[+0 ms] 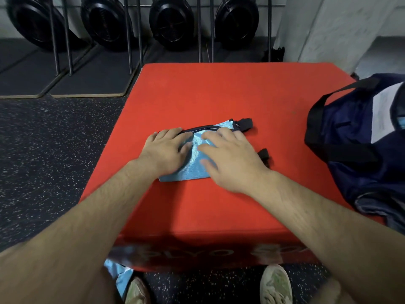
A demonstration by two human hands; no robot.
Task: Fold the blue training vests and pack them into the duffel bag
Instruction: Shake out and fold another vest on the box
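Head view: duffel bag [350, 130] lies open, blue fabric [400, 124] showing inside.

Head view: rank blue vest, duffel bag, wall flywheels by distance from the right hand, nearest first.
1. Blue vest: pressed under the right hand.
2. Duffel bag: on the right side of the red box.
3. Flywheels: at the back wall, beyond the box.

I saw the red box [219, 95] carrying a folded blue vest [190, 172] beneath my left hand [166, 150] and right hand [232, 156], the duffel bag [350, 137] lying right of them.
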